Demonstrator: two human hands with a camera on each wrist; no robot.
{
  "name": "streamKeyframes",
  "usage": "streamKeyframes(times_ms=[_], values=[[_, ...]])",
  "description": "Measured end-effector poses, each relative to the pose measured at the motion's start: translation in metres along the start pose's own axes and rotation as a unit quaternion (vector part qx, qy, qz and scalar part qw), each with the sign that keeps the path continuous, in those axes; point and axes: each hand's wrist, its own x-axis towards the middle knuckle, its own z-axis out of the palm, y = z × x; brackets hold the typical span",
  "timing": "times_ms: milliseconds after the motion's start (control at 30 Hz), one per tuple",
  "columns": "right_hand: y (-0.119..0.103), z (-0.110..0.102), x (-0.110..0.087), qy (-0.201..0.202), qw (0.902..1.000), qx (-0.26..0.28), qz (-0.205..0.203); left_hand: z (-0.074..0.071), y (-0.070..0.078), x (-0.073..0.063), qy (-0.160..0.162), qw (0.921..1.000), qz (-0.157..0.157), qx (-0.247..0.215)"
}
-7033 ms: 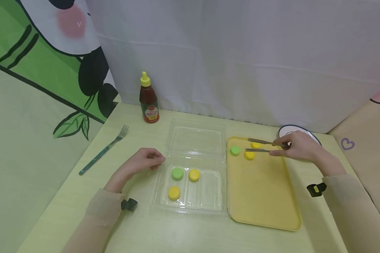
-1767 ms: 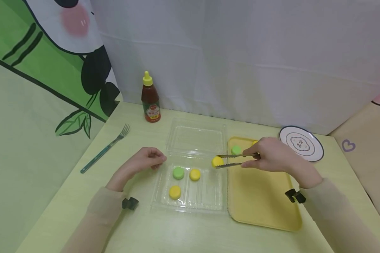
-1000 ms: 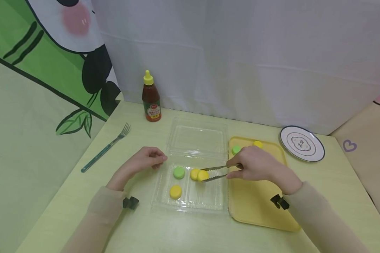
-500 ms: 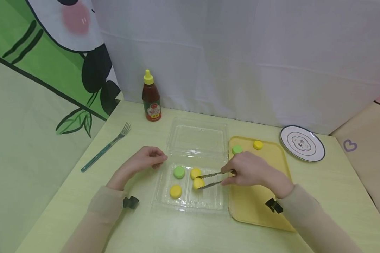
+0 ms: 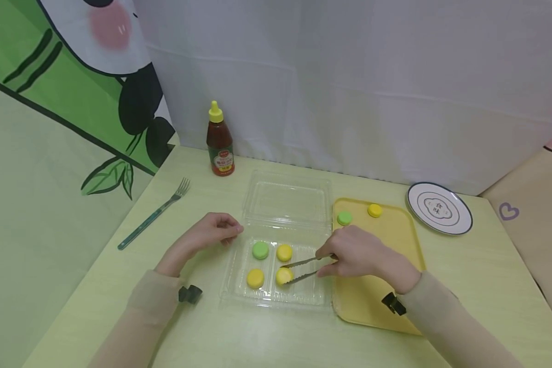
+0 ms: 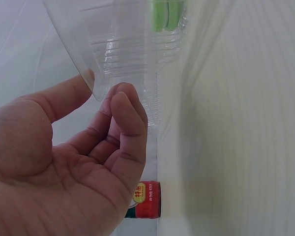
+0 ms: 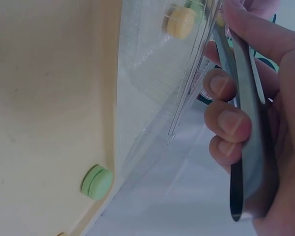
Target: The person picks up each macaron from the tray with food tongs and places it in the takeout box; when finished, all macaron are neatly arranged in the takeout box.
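Tongs gripped by right hand, near yellow macaron flanked by tips in clear container, left hand placed at container's left edge, its grip cannot be told.

Right hand gripping metal tongs, green macaron on tray, yellow macaron in clear container

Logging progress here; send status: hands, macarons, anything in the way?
Right hand gripping tongs, straddling a yellow macaron in the clear box. Left hand at box's left edge. Four macarons inside, two visible on tray. Nothing seen in the way.
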Motion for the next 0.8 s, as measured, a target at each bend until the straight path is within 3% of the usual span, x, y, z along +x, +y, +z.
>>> streamKeyframes(times_ms=[800], values=[[-0.0052,0.0056,0.0028,-0.023,0.9992,0.022,0.023,-0.0007,-0.0018,0.0002,-0.007,1.0000,0.001,-0.005]])
